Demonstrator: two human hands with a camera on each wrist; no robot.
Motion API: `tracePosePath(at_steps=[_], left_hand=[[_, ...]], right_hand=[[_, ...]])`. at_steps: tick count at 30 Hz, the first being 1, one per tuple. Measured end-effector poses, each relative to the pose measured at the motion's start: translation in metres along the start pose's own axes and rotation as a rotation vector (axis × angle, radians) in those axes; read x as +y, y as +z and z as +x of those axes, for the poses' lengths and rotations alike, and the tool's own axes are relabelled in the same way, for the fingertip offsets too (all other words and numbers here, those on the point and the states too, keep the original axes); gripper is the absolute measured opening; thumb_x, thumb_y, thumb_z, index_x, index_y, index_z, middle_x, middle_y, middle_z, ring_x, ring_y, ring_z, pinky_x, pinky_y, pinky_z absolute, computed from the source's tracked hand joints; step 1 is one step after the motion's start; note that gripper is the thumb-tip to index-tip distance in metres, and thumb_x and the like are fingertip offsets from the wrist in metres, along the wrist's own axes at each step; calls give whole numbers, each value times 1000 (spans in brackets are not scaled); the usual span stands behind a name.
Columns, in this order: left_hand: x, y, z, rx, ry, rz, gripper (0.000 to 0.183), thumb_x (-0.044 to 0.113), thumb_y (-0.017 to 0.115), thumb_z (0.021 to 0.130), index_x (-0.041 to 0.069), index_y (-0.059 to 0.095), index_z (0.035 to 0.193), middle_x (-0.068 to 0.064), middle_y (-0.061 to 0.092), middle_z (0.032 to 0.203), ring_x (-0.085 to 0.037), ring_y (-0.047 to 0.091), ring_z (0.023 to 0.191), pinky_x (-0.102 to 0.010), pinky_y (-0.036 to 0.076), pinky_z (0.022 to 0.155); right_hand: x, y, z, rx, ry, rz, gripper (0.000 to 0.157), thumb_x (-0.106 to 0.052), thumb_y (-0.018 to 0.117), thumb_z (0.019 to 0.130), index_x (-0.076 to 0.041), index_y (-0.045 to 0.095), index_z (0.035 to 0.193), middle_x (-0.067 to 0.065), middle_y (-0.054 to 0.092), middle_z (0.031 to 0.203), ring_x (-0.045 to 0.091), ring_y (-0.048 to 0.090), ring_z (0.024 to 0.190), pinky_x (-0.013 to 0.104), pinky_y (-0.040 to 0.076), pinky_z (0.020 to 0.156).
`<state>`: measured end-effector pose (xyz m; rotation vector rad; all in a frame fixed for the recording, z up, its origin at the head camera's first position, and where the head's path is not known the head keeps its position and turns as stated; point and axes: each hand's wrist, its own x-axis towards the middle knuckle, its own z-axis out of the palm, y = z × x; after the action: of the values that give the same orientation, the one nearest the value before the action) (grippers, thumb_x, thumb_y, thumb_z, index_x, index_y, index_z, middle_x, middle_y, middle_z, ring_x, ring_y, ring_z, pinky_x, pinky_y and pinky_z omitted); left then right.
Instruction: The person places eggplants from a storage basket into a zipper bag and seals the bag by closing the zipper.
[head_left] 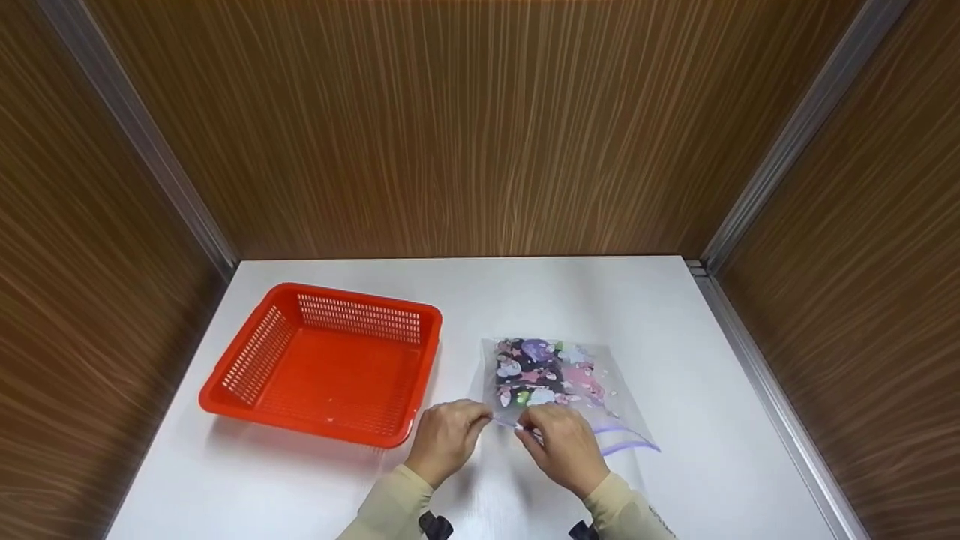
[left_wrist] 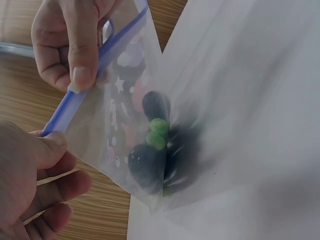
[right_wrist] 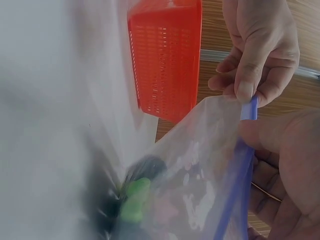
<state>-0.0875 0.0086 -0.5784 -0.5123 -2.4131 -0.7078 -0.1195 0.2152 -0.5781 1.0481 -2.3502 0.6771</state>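
Observation:
A clear zip bag (head_left: pixel 585 375) printed with cartoon figures has a purple zip strip (right_wrist: pixel 235 190) along its mouth. Dark things and small green pieces (left_wrist: pixel 157 132) show through its plastic. My left hand (head_left: pixel 448 436) pinches the strip at its left end between thumb and finger. Close beside it, my right hand (head_left: pixel 559 446) pinches the strip at a whitish piece, probably the slider. Right of that hand, the two purple edges stand apart in the head view. Both wrist views show the bag's mouth raised, with its filled part low by the white table.
A red plastic basket (head_left: pixel 322 296) with slotted walls stands on the white table (head_left: pixel 570 292), left of the bag. Brown wood-grain panels (head_left: pixel 480 135) rise at the back and both sides, with metal strips (head_left: pixel 757 360) along the corners.

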Motion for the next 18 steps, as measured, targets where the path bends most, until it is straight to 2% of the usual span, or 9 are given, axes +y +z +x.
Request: tracePosePath(at_steps=[12,18], left_hand=[[-2,-2,-5,6,-76,-25,4,19,68,82,18,71,85,8,67,81,-8,63,72,-26,50,66],[1,-3,-7,49,-92,-32,5,14,70,80,18,70,83,8,66,80,-7,63,72,-25,50,66]], right_hand=[[5,-6,-11,-33,28,17,13,-20,71,77,-20,59,81,-12,56,71,8,51,64,32,42,60],[8,-12,-14,-52,34,14,13,-21,71,77,-19,59,81,-11,56,73,9,51,64,33,42,59]])
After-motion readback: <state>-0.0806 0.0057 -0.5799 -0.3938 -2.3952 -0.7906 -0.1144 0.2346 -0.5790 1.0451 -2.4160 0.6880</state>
